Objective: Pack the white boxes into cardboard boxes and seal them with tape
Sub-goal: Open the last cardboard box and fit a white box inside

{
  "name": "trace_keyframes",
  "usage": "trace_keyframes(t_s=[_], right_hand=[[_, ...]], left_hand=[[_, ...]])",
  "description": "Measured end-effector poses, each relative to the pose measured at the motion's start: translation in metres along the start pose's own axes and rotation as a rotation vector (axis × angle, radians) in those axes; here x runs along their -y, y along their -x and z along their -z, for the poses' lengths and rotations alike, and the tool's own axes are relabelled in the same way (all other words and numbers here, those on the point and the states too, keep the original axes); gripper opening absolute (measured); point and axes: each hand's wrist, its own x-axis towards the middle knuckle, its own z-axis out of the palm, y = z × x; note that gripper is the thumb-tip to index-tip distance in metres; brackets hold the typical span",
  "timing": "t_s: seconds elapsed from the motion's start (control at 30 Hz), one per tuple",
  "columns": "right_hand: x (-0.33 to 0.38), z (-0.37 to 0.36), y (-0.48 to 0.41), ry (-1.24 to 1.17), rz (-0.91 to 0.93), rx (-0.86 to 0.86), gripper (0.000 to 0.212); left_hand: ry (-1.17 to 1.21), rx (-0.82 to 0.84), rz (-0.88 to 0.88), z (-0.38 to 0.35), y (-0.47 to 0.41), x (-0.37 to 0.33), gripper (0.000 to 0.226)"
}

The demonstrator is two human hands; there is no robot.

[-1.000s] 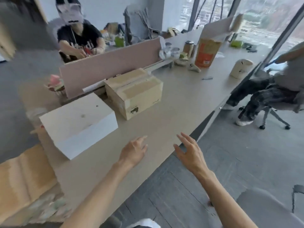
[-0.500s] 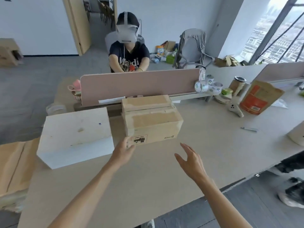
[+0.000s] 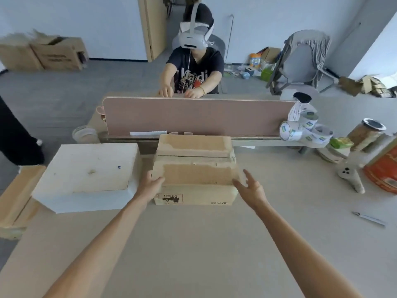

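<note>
A cardboard box (image 3: 194, 168) with its flaps closed stands on the table in front of me, against the pink divider. A large white box (image 3: 88, 168) sits just left of it. My left hand (image 3: 150, 184) touches the cardboard box's near left corner, thumb on its top. My right hand (image 3: 250, 187) is at the near right corner with fingers spread, touching or almost touching it. Rolls of tape (image 3: 300, 127) lie at the divider's right end.
Flattened cardboard (image 3: 16, 201) lies at the table's left edge. At the right are an orange bag (image 3: 384, 168), a jar (image 3: 365, 134), a white controller (image 3: 352, 177) and a pen (image 3: 368, 218). A person with a headset (image 3: 193, 59) sits behind the pink divider (image 3: 197, 116).
My view swung left to face the cardboard box. Both hands reached forward from the table edge to the box's near corners.
</note>
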Motion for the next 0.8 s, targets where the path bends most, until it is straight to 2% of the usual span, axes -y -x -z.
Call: trace_keyframes(t_s=[0.07, 0.1, 0.13, 0.2, 0.27, 0.3, 0.37, 0.47, 0.57, 0.67, 0.73, 0.8], right_hand=[[-0.008, 0.005, -0.023, -0.052, -0.031, 0.058, 0.048], [-0.011, 0.007, -0.031, -0.066, -0.027, 0.072, 0.033], [-0.015, 0.009, -0.039, -0.081, -0.008, 0.063, 0.027], [-0.022, 0.019, -0.050, -0.089, 0.027, 0.056, 0.032], [-0.028, 0.033, -0.055, -0.103, 0.050, 0.106, 0.027], [-0.031, 0.041, -0.058, -0.112, 0.052, 0.142, 0.032], [-0.039, 0.059, -0.065, -0.057, 0.059, 0.206, 0.049], [-0.055, 0.077, -0.075, 0.049, 0.098, 0.254, 0.047], [-0.070, 0.098, -0.070, 0.110, 0.158, 0.275, 0.036], [-0.082, 0.109, -0.062, 0.126, 0.136, 0.314, 0.033], [-0.089, 0.112, -0.054, 0.103, 0.135, 0.310, 0.035], [-0.094, 0.118, -0.045, 0.074, 0.145, 0.262, 0.036]], left_hand=[[0.021, -0.057, 0.056, -0.011, 0.006, -0.007, 0.048], [0.039, -0.086, 0.077, -0.017, 0.008, -0.009, 0.041], [0.050, -0.113, 0.101, -0.024, 0.014, -0.012, 0.032], [0.066, -0.159, 0.138, -0.037, 0.029, -0.016, 0.026], [0.029, -0.182, 0.192, -0.051, 0.043, -0.013, 0.039], [0.006, -0.193, 0.220, -0.058, 0.051, -0.013, 0.044], [-0.017, -0.212, 0.261, -0.071, 0.071, -0.018, 0.036], [-0.052, -0.155, 0.295, -0.081, 0.095, -0.019, 0.018], [-0.049, -0.139, 0.280, -0.091, 0.114, -0.015, 0.020], [-0.174, -0.236, 0.220, -0.104, 0.125, -0.008, 0.020], [-0.155, -0.298, 0.150, -0.115, 0.131, -0.009, 0.019], [-0.093, -0.283, 0.128, -0.121, 0.135, -0.011, 0.023]])
